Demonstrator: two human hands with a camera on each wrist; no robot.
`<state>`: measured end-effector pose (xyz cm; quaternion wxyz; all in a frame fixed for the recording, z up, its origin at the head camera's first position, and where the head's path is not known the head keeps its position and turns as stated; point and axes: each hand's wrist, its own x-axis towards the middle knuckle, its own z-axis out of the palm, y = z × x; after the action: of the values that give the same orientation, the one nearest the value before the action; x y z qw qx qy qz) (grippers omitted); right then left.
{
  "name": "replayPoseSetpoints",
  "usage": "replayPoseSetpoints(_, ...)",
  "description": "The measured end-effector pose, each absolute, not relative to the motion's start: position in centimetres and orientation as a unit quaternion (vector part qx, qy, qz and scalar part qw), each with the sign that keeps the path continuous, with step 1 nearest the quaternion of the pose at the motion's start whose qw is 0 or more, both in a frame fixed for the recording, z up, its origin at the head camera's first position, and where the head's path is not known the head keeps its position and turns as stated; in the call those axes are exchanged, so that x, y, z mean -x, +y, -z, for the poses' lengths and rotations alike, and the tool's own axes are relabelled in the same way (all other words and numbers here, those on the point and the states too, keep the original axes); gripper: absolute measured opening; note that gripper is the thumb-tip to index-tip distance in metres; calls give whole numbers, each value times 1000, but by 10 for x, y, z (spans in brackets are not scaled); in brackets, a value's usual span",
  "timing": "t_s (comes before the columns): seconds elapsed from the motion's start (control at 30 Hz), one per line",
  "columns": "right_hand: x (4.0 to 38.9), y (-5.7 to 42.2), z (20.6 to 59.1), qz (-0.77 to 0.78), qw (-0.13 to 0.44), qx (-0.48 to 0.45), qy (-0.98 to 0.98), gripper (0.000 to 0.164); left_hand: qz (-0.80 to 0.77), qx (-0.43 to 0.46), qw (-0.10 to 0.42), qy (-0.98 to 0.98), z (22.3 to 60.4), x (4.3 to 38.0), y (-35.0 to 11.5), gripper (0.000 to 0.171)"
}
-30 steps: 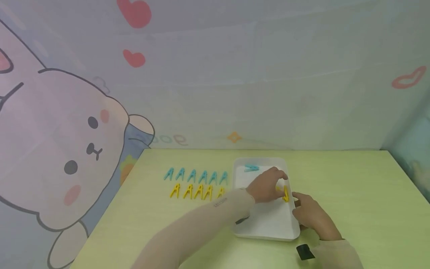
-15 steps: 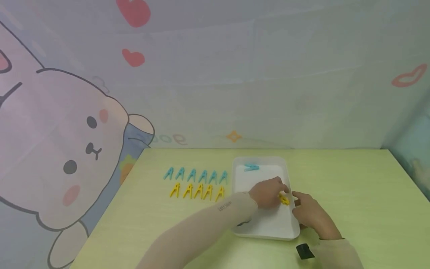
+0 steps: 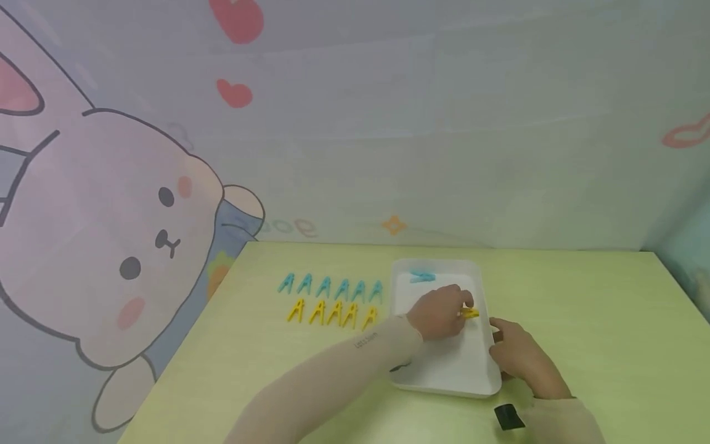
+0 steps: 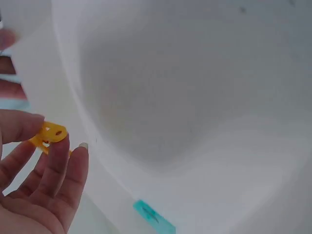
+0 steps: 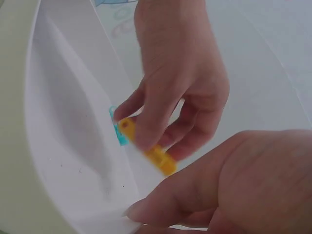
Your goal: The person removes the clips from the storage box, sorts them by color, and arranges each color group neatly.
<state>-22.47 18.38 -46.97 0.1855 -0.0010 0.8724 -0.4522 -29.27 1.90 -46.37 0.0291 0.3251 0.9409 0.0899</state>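
My left hand (image 3: 440, 313) is over the right half of a white tray (image 3: 438, 376) and pinches a yellow clothespin (image 3: 470, 313) between thumb and fingers. In the left wrist view the yellow clothespin (image 4: 54, 131) sits at the fingertips. At the tray's right side, my right hand (image 3: 522, 353) grips the edge; the right wrist view has its thumb (image 5: 139, 210) against the tray wall, other fingers mostly hidden. A blue clothespin (image 3: 423, 276) lies inside the tray near its far end.
Left of the tray, several blue clothespins (image 3: 324, 287) form a row on the light green table (image 3: 582, 308). In front of them runs a row of several yellow clothespins (image 3: 318, 312). Behind the table hangs a printed cloth (image 3: 499, 154) with a cartoon rabbit.
The yellow clothespin in my left hand has turned from upright to lying sideways, pointing right. The head view has shifted slightly. My right hand keeps its place at the tray edge.
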Motion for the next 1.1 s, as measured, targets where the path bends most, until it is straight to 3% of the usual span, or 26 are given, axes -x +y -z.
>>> replayPoseSetpoints(0.17, 225, 184, 471, 460, 187, -3, 868, 62, -162, -311, -51, 935, 453, 303, -12, 21)
replayPoseSetpoints(0.27, 225, 185, 472, 463, 184, -1, 867, 63, -205, -271, -74, 937, 449, 311, -35, 21)
replayPoseSetpoints(0.83, 226, 182, 473, 451, 185, 4, 873, 62, -259, -46, -141, 954, 456, 324, -196, 30)
replayPoseSetpoints(1.1, 226, 184, 474, 460, 185, 7, 868, 64, -232, 13, -128, 964, 473, 319, -255, 32)
